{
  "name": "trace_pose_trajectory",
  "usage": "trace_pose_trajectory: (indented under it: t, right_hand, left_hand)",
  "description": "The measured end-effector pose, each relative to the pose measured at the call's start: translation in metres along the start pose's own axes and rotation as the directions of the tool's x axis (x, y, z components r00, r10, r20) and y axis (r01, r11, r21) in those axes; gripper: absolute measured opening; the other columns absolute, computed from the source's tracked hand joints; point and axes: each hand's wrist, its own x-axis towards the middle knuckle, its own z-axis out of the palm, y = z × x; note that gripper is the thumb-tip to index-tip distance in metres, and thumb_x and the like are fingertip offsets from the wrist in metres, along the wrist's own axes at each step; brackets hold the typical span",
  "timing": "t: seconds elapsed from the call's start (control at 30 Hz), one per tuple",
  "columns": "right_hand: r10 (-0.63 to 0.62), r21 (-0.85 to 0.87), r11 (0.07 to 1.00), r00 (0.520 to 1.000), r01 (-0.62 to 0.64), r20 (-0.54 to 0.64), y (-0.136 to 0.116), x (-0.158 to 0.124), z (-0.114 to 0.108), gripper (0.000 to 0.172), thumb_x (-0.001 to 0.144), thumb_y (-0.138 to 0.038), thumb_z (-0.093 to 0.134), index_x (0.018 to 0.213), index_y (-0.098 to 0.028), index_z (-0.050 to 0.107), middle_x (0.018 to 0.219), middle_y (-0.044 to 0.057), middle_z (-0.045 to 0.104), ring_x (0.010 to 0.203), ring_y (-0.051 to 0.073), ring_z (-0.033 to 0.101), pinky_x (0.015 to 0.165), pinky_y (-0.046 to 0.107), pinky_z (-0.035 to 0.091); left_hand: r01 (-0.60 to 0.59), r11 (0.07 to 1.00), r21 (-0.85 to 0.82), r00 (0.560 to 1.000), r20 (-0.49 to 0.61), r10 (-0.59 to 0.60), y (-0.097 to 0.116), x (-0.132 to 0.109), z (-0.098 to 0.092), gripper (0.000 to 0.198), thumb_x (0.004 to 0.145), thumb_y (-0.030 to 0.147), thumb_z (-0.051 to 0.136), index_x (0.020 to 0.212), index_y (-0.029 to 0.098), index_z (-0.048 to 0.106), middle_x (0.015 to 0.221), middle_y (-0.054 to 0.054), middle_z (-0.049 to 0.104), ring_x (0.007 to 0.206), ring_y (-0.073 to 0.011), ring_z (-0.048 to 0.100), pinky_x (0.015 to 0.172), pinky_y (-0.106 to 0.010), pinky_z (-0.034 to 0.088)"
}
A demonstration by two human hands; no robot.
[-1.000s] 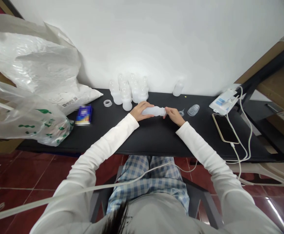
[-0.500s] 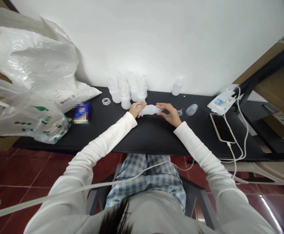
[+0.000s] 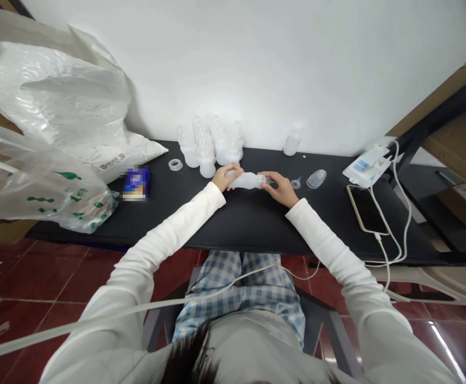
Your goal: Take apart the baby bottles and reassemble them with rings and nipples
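Note:
My left hand [image 3: 226,177] is wrapped round the base end of a frosted baby bottle [image 3: 247,181], which lies on its side above the black table. At the bottle's neck, the fingers of my right hand [image 3: 279,188] are closed on its clear top end; the exact part there is partly hidden. Just right of that hand lie a small clear nipple [image 3: 295,183] and a clear dome cap [image 3: 316,179]. Behind my left hand several capped baby bottles [image 3: 207,157] stand in a cluster. A white collar ring [image 3: 175,165] lies to their left.
One uncapped bottle [image 3: 292,143] stands near the wall. To the right are a white power strip [image 3: 366,165] and a phone [image 3: 366,209] with cables. On the left are plastic bags [image 3: 52,101] and a small blue packet [image 3: 135,184]. A cable [image 3: 152,305] crosses my lap.
Both hands keep hold of the bottle in nearly the same place. The fingers of my right hand have shifted slightly at the neck. The whole view has moved a little.

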Motion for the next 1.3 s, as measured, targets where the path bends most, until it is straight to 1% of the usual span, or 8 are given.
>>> trace_pose_trajectory:
  t: [0.17, 0.27, 0.37, 0.5, 0.63, 0.83, 1.13, 1.3]
  right_hand:
    - [0.280, -0.037, 0.959, 0.960, -0.280, 0.000, -0.002, 0.004, -0.003, 0.081, 0.091, -0.083, 0.026, 0.064, -0.021, 0.069, 0.064, 0.005, 0.071, 0.070, 0.020, 0.066, 0.084, 0.037, 0.052]
    - [0.335, -0.065, 0.942, 0.934, -0.330, 0.120, -0.003, 0.005, -0.005, 0.088, 0.094, -0.080, 0.014, 0.044, -0.023, 0.059, 0.044, 0.004, 0.057, 0.061, 0.019, 0.062, 0.095, 0.041, 0.048]
    - [0.329, -0.082, 0.944, 0.935, -0.321, 0.131, 0.004, 0.005, -0.003, 0.089, 0.099, -0.072, 0.008, 0.055, -0.023, 0.068, 0.043, 0.002, 0.053, 0.058, 0.019, 0.060, 0.100, 0.045, 0.046]
    - [0.184, -0.150, 0.972, 0.983, -0.179, 0.022, 0.016, 0.003, 0.001, 0.073, 0.102, -0.064, 0.016, 0.098, -0.023, 0.076, 0.070, 0.006, 0.067, 0.077, 0.024, 0.063, 0.099, 0.052, 0.043]
    - [0.039, -0.072, 0.997, 0.999, -0.037, 0.034, 0.016, 0.001, -0.003, 0.074, 0.091, -0.066, 0.055, 0.149, -0.022, 0.043, 0.120, 0.011, 0.067, 0.094, 0.023, 0.062, 0.094, 0.047, 0.049]
    - [-0.012, 0.005, 1.000, 1.000, 0.012, -0.008, 0.006, 0.002, -0.008, 0.055, 0.087, -0.063, 0.064, 0.122, -0.021, 0.063, 0.108, 0.010, 0.068, 0.085, 0.020, 0.062, 0.078, 0.034, 0.052]
    - [0.269, -0.039, 0.963, 0.962, -0.268, 0.046, 0.007, 0.003, -0.002, 0.078, 0.096, -0.077, 0.017, 0.053, -0.021, 0.051, 0.055, 0.003, 0.055, 0.060, 0.017, 0.054, 0.075, 0.035, 0.043]
    - [0.090, -0.189, 0.978, 0.996, -0.087, 0.011, 0.011, 0.001, -0.005, 0.069, 0.096, -0.075, 0.029, 0.116, -0.020, 0.067, 0.104, 0.011, 0.073, 0.091, 0.026, 0.064, 0.088, 0.043, 0.044]
  left_hand:
    - [-0.547, 0.750, 0.372, 0.831, 0.138, 0.538, -0.012, 0.002, -0.001, 0.059, 0.076, 0.058, 0.078, 0.120, 0.019, 0.066, 0.113, -0.010, 0.070, 0.105, -0.0245, 0.068, 0.093, -0.041, 0.057]
    - [-0.694, 0.544, 0.472, 0.697, 0.252, 0.672, -0.017, 0.007, -0.002, 0.056, 0.085, 0.054, 0.071, 0.129, 0.020, 0.064, 0.115, -0.013, 0.067, 0.109, -0.0249, 0.067, 0.098, -0.044, 0.055]
    - [-0.723, 0.452, 0.523, 0.643, 0.270, 0.717, -0.018, 0.007, -0.002, 0.053, 0.089, 0.054, 0.067, 0.129, 0.019, 0.065, 0.114, -0.013, 0.068, 0.107, -0.0240, 0.067, 0.095, -0.041, 0.056]
    - [-0.628, 0.503, 0.594, 0.722, 0.204, 0.661, -0.015, 0.003, -0.001, 0.057, 0.087, 0.060, 0.066, 0.125, 0.019, 0.067, 0.111, -0.013, 0.069, 0.106, -0.0243, 0.068, 0.097, -0.040, 0.056]
    - [-0.549, 0.582, 0.600, 0.786, 0.135, 0.603, -0.014, 0.001, -0.002, 0.060, 0.083, 0.065, 0.067, 0.122, 0.019, 0.069, 0.107, -0.012, 0.071, 0.103, -0.0252, 0.069, 0.096, -0.040, 0.056]
    - [-0.522, 0.642, 0.562, 0.810, 0.092, 0.579, -0.014, 0.000, -0.004, 0.058, 0.085, 0.061, 0.068, 0.124, 0.018, 0.068, 0.111, -0.013, 0.071, 0.106, -0.0260, 0.068, 0.097, -0.042, 0.054]
    - [-0.662, 0.431, 0.613, 0.699, 0.299, 0.649, -0.019, 0.006, -0.003, 0.050, 0.095, 0.055, 0.055, 0.131, 0.022, 0.065, 0.126, -0.014, 0.069, 0.125, -0.0282, 0.062, 0.107, -0.046, 0.048]
    - [-0.602, 0.479, 0.638, 0.744, 0.232, 0.627, -0.017, 0.002, -0.002, 0.059, 0.092, 0.058, 0.058, 0.137, 0.019, 0.061, 0.125, -0.016, 0.067, 0.121, -0.0276, 0.064, 0.105, -0.043, 0.051]
